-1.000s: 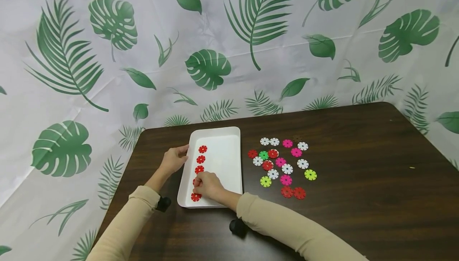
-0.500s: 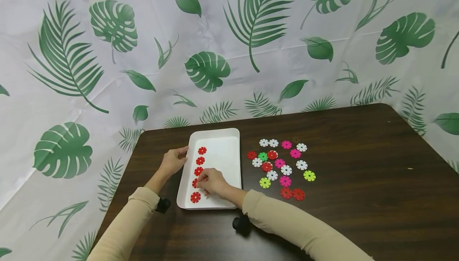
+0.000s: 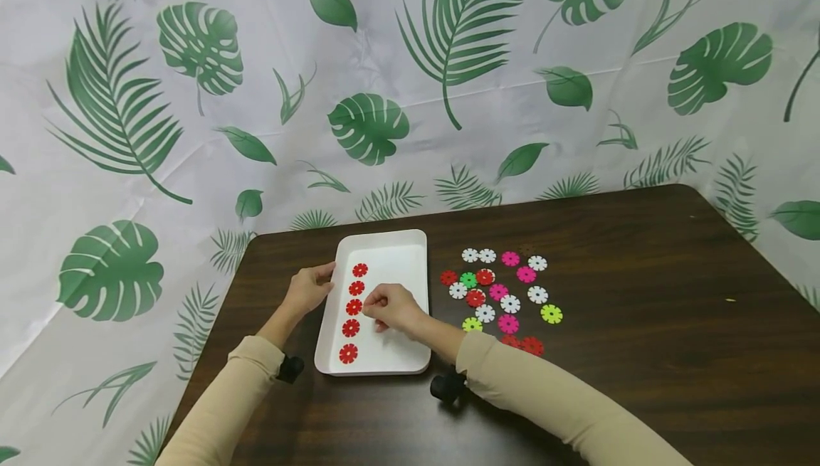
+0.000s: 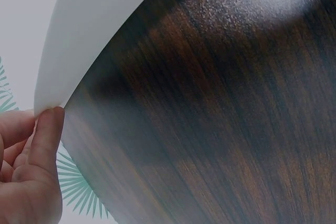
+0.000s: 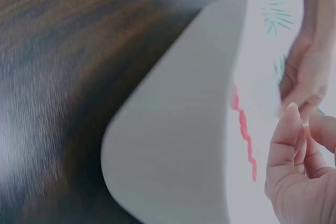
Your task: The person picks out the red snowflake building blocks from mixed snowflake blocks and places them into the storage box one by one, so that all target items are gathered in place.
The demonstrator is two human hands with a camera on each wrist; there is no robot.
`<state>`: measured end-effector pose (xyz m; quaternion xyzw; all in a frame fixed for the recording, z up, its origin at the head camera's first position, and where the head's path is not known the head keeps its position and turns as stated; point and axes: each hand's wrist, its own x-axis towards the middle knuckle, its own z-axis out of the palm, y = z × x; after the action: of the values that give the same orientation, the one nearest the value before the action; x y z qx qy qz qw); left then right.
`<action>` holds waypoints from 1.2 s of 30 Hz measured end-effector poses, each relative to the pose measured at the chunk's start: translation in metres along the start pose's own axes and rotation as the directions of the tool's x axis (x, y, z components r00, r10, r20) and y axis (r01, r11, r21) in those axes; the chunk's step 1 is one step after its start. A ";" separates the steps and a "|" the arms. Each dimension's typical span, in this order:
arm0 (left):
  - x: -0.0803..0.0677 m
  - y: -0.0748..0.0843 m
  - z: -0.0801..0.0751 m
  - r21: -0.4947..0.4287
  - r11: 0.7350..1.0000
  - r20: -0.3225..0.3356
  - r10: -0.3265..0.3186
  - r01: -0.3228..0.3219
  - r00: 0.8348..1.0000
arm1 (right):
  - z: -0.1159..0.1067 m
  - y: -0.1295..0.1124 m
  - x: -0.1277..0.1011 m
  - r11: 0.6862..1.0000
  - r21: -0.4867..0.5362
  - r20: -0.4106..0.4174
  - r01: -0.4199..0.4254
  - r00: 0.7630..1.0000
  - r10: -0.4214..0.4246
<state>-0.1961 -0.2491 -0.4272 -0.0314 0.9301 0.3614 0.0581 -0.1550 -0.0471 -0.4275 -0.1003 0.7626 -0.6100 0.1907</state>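
Note:
A white tray [image 3: 398, 267] lies on the dark wooden table. My left hand [image 3: 308, 288] grips its left wall; in the left wrist view my thumb and fingers [image 4: 46, 135] meet at the tray's edge. Several red notched discs, snowflake-like with a centre hole, stand in a column along the tray's left side, such as the nearest red disc [image 3: 349, 353]. Over the tray, just right of this column, is my right hand [image 3: 393, 307], fingers loosely curled. In the right wrist view its thumb and forefinger are close together, with no disc showing between them.
Right of the tray, loose notched discs lie scattered on the table [image 3: 640, 295]: white discs [image 3: 537, 295], pink discs [image 3: 508, 324], yellow discs [image 3: 552, 314], a green disc [image 3: 468, 280] and more red discs [image 3: 532, 346]. A leaf-print curtain [image 3: 269, 39] hangs behind the table.
My right hand has drawn up and right, away from the lower red discs, uncovering the whole column. My left hand has stayed at the tray's left side.

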 end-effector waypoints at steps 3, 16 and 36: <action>0.000 0.001 0.000 -0.004 1.000 -0.001 0.000 0.000 1.000 | -0.012 -0.004 -0.001 1.000 0.030 -0.008 -0.001 1.000 0.001; -0.002 0.003 -0.002 -0.005 1.000 0.012 -0.009 0.009 1.000 | -0.068 0.000 0.003 0.995 0.101 -0.174 -0.020 0.984 0.038; -0.001 0.001 -0.001 -0.003 1.000 0.016 -0.009 0.009 1.000 | -0.138 0.024 -0.010 0.996 0.073 -0.226 -0.043 0.972 0.059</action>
<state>-0.1953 -0.2485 -0.4257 -0.0329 0.9288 0.3630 0.0672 -0.2010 0.0857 -0.4237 -0.0037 0.7607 -0.6378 0.1210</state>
